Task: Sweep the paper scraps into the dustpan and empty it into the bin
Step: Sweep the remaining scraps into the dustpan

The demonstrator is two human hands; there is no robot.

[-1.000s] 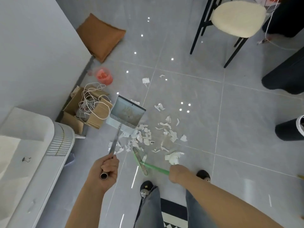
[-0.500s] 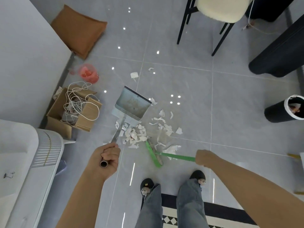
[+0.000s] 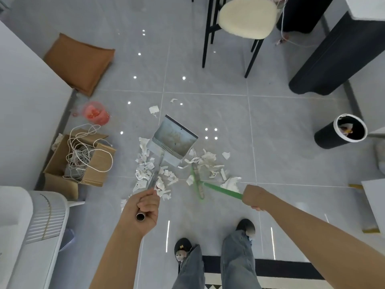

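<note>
White paper scraps (image 3: 154, 176) lie scattered on the grey tile floor, in a heap left of centre and a looser patch (image 3: 208, 163) to its right. A grey metal dustpan (image 3: 173, 140) stands among them, its long handle gripped by my left hand (image 3: 141, 207). My right hand (image 3: 253, 197) grips the green broom (image 3: 198, 184), whose head rests on the floor between the two patches. The black bin (image 3: 339, 136) with a white liner stands at the right, apart from the scraps.
A cardboard box of cords (image 3: 81, 161), a red bag (image 3: 95, 112) and a brown cushion (image 3: 81, 61) line the left wall. A white appliance (image 3: 37, 226) sits bottom left. A black-legged stool (image 3: 245, 17) and dark furniture (image 3: 337, 55) stand beyond. My feet (image 3: 183, 247) are near a rug.
The view has shifted so the bin shows fully at the right. The dustpan has moved right over the scraps, and the broom head has swung right of the heap.
</note>
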